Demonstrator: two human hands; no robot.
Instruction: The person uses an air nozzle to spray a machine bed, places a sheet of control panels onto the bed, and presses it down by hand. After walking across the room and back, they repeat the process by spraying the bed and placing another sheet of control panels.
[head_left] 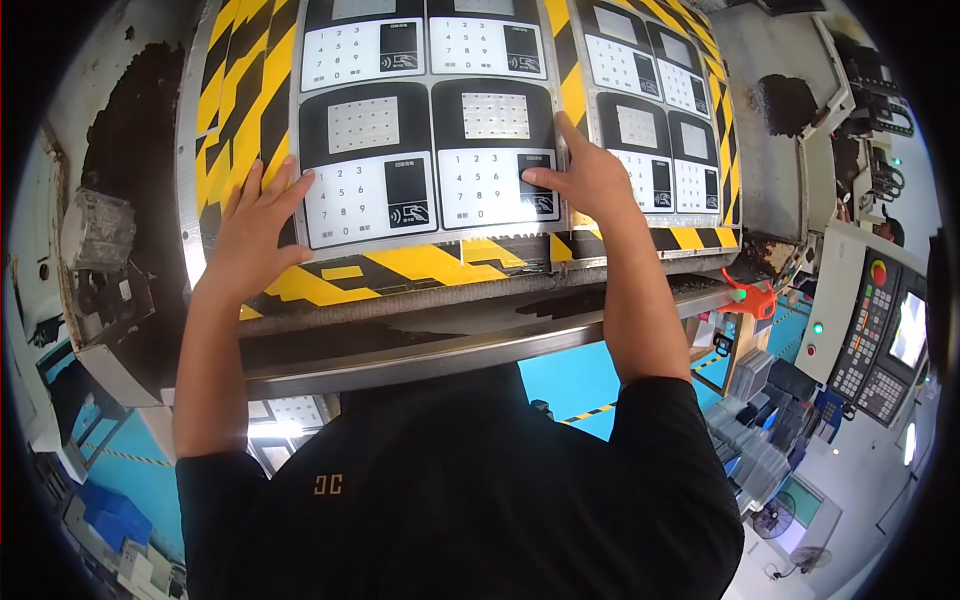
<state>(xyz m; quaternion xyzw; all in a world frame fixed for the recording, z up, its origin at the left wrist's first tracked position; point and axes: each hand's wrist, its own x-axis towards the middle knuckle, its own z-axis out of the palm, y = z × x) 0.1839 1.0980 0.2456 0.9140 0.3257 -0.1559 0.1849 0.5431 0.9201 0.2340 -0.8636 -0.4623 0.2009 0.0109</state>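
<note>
A flat sheet of black-and-white keypad panels (375, 195) lies on a machine bed in front of me, each panel with a pale window and a dark square. My left hand (250, 240) rests along the sheet's left edge, fingers spread, their tips on the border and the thumb near the front left corner. At the opposite edge is my right hand (595, 182), its thumb on the dark square of the near right panel and its index finger stretched along the border. Neither hand grips anything. A second sheet of similar panels (635, 125) lies farther right.
Yellow-and-black striped tape (400, 270) frames the sheets. A metal rail (430, 360) runs between my body and the bed. At the right are an orange air gun (752, 298), a control panel with screen and buttons (875, 340), and stacked grey plates (745, 440).
</note>
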